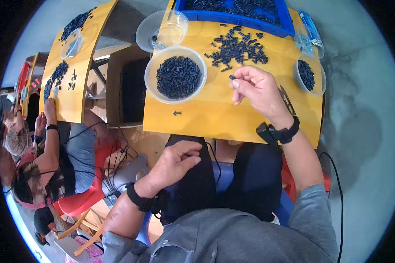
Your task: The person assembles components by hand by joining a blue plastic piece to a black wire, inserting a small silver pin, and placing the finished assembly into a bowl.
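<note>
My right hand [256, 90] hovers over the yellow table [215, 116] and pinches a small black plastic part [232, 77] between thumb and forefinger. Just beyond it lies a loose pile of black parts [238, 47]. To the left stands a clear round bowl [176, 75] full of the same black parts. My left hand [176, 161] rests on my lap below the table edge, fingers curled in; whether it holds anything is hidden. Both wrists wear black bands.
A blue bin [237, 13] of black parts stands at the table's far edge. An empty clear bowl [161, 30] and a small clear cup of parts [309, 76] flank the pile. One stray part [177, 113] lies near the front. A person at left works at another yellow table [77, 65].
</note>
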